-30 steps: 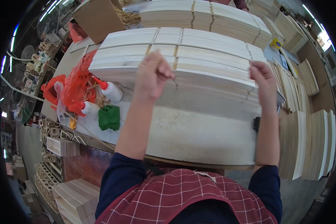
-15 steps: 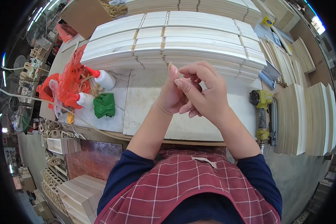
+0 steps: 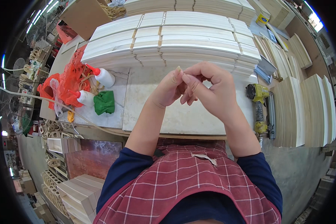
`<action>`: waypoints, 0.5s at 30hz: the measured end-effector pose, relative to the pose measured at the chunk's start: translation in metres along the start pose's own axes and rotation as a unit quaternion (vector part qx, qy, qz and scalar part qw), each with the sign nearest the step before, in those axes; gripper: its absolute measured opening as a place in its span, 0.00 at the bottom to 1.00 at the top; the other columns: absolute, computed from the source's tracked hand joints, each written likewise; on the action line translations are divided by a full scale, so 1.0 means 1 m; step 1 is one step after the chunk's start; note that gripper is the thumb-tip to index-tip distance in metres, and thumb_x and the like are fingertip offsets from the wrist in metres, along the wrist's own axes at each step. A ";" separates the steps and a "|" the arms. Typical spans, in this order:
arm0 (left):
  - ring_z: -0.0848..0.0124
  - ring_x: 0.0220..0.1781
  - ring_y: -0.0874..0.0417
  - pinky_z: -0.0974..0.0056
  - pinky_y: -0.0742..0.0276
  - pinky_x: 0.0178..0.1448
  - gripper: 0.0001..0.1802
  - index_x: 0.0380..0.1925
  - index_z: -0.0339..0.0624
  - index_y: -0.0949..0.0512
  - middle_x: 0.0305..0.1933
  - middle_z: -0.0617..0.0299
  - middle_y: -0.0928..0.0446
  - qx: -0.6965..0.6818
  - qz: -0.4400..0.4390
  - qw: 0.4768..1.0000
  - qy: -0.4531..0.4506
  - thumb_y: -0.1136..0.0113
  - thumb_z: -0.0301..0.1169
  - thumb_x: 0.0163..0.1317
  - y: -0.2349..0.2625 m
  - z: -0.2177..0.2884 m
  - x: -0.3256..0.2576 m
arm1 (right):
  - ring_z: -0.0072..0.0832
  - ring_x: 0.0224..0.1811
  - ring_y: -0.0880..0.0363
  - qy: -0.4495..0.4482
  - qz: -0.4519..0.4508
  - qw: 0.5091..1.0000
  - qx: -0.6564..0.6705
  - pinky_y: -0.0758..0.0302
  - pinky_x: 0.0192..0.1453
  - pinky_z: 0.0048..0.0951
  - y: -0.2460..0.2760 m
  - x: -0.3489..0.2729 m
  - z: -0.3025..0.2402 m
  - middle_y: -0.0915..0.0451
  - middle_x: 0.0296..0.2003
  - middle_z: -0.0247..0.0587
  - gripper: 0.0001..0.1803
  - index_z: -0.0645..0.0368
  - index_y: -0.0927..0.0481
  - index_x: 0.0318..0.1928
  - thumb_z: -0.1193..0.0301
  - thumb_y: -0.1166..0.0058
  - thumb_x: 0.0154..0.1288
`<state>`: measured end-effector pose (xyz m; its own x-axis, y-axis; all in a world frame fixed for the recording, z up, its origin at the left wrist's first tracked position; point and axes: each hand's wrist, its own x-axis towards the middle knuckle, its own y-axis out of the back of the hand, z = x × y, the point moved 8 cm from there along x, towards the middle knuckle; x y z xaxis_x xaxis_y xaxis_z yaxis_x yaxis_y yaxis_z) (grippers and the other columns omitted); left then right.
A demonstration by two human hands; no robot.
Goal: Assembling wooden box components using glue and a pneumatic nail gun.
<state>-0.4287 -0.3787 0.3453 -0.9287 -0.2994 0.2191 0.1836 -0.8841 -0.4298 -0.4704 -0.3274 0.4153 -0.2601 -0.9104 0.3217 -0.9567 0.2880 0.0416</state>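
Note:
My left hand [image 3: 167, 89] and my right hand [image 3: 215, 89] meet above the near part of the pale tabletop [image 3: 143, 115]. The right thumb and forefinger are pinched together at the tip of my raised left thumb. Anything between those fingertips is too small to make out. The other left fingers are mostly hidden behind the thumb and the right hand. Just beyond my hands lies a wide stack of whitish wooden boards [image 3: 198, 41]. Nothing on the table is touched by either hand.
Left of me are two white glue bottles with red nozzles [image 3: 106, 79], a green cloth [image 3: 104, 102] and red plastic bags [image 3: 69, 87]. A yellow-green nail gun [image 3: 260, 93] lies at the right beside upright board stacks [image 3: 287, 112]. A hose [image 3: 44, 98] crosses the left side.
Both hands have shifted slightly, and the left thumb now leans in toward the right fingertips. The view has turned a little; the things on the table look unmoved.

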 end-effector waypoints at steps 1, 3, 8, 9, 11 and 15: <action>0.74 0.13 0.31 0.71 0.31 0.20 0.36 0.21 0.37 0.28 0.17 0.60 0.31 -0.001 0.002 1.000 0.001 0.61 0.64 0.52 0.001 -0.001 -0.001 | 0.20 0.19 0.26 -0.001 -0.001 1.000 0.001 0.31 0.19 0.16 0.001 -0.001 0.000 0.26 0.22 0.37 0.03 0.67 0.24 0.29 0.78 0.48 0.54; 0.73 0.13 0.30 0.70 0.31 0.21 0.35 0.16 0.37 0.28 0.13 0.61 0.32 0.009 0.013 1.000 0.010 0.57 0.63 0.51 0.003 -0.002 -0.003 | 0.21 0.18 0.25 0.049 -0.020 0.998 -0.039 0.30 0.18 0.17 0.000 -0.001 -0.009 0.26 0.21 0.39 0.03 0.68 0.24 0.28 0.79 0.49 0.54; 0.73 0.14 0.29 0.70 0.31 0.21 0.34 0.16 0.38 0.28 0.09 0.62 0.34 0.024 -0.006 1.000 -0.007 0.55 0.63 0.50 -0.003 0.002 -0.003 | 0.21 0.18 0.25 0.118 -0.014 0.990 -0.075 0.30 0.18 0.17 0.000 -0.006 -0.023 0.26 0.21 0.38 0.02 0.68 0.24 0.26 0.82 0.51 0.53; 0.73 0.15 0.29 0.70 0.31 0.20 0.34 0.16 0.38 0.28 0.09 0.63 0.34 0.023 -0.003 1.000 -0.007 0.55 0.63 0.50 -0.004 0.003 -0.004 | 0.21 0.18 0.25 0.124 -0.015 0.989 -0.075 0.30 0.19 0.17 0.000 -0.007 -0.025 0.26 0.21 0.38 0.03 0.68 0.24 0.26 0.82 0.51 0.53; 0.73 0.15 0.29 0.70 0.32 0.20 0.34 0.17 0.38 0.27 0.09 0.63 0.34 0.017 -0.001 1.000 -0.008 0.55 0.62 0.51 -0.007 0.004 -0.005 | 0.21 0.18 0.25 0.129 -0.011 0.989 -0.076 0.30 0.19 0.17 -0.001 -0.009 -0.026 0.27 0.21 0.38 0.02 0.68 0.25 0.26 0.83 0.51 0.52; 0.74 0.15 0.29 0.71 0.32 0.20 0.31 0.18 0.38 0.27 0.10 0.63 0.33 0.004 0.006 1.000 -0.011 0.55 0.58 0.54 -0.006 0.002 -0.007 | 0.21 0.18 0.25 0.186 0.008 0.964 -0.191 0.30 0.19 0.18 0.001 -0.013 -0.032 0.27 0.20 0.37 0.02 0.67 0.25 0.24 0.83 0.51 0.50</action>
<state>-0.4222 -0.3721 0.3483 -0.9191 -0.3173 0.2335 0.1967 -0.8831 -0.4259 -0.4635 -0.3059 0.4412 -0.1414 -0.7553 0.6399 -0.8163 0.4546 0.3562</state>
